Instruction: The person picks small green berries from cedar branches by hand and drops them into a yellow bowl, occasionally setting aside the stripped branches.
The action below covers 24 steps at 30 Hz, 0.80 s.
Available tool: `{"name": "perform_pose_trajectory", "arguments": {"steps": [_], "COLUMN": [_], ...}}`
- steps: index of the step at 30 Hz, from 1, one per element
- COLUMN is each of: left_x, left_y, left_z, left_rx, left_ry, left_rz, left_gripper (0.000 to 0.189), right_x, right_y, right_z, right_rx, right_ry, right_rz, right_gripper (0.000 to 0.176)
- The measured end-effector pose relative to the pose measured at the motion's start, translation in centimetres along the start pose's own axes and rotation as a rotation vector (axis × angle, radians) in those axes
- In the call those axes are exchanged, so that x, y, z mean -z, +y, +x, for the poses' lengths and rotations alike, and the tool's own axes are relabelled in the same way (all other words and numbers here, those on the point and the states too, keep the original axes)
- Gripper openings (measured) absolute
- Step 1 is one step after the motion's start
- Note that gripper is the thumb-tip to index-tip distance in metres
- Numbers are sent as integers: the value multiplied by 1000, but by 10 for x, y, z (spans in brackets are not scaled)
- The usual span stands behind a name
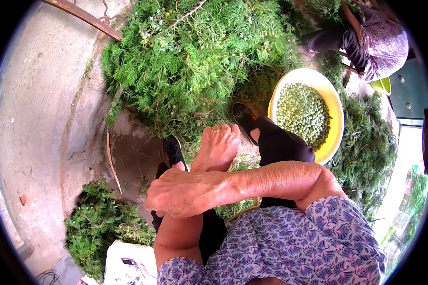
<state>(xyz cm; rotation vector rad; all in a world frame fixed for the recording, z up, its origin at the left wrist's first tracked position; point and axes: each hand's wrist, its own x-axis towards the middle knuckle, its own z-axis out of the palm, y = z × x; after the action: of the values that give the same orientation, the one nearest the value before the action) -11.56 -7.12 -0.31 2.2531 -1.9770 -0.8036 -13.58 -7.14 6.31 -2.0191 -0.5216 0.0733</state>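
Right hand (173, 194) crosses over the left forearm (180, 232), fingers mostly hidden, can't tell how far open. Left hand (218, 142) is beyond it, knuckles up, fingers curled under; can't tell if they hold anything. Nearest item: green branches (190, 71), heaped on the ground just past the left hand. Yellow tub (336, 126) with small green cones (302, 111) sits right of the pile. Another person (383, 42) is at upper right.
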Motion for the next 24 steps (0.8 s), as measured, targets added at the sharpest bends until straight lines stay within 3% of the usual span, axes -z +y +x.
{"name": "perform_pose_trajectory", "arguments": {"steps": [7,9,12,13,15,18,24], "left_x": [6,20,18,12,3,4,13], "left_y": [2,7,6,4,1,3,6], "left_z": [0,2,9,6,-2,7,3], "left_rx": [-4,49,63,64,-31,20,19], "left_ry": [28,-134,-191,-193,89,-57,-81], "left_rz": [-3,-13,-2,-4,12,33,11], "left_gripper": [45,46,43,43,40,39,43], "right_x": [-1,-1,-10,-11,-9,-3,-6], "right_y": [2,1,6,7,6,3,0], "right_z": [5,6,5,4,4,4,3], "right_rx": [12,4,67,67,68,18,-21], "right_ry": [-62,-93,5,5,13,-54,-36], "right_rz": [-4,11,-25,-22,-27,-19,4], "right_gripper": [6,6,13,13,13,6,8]}}
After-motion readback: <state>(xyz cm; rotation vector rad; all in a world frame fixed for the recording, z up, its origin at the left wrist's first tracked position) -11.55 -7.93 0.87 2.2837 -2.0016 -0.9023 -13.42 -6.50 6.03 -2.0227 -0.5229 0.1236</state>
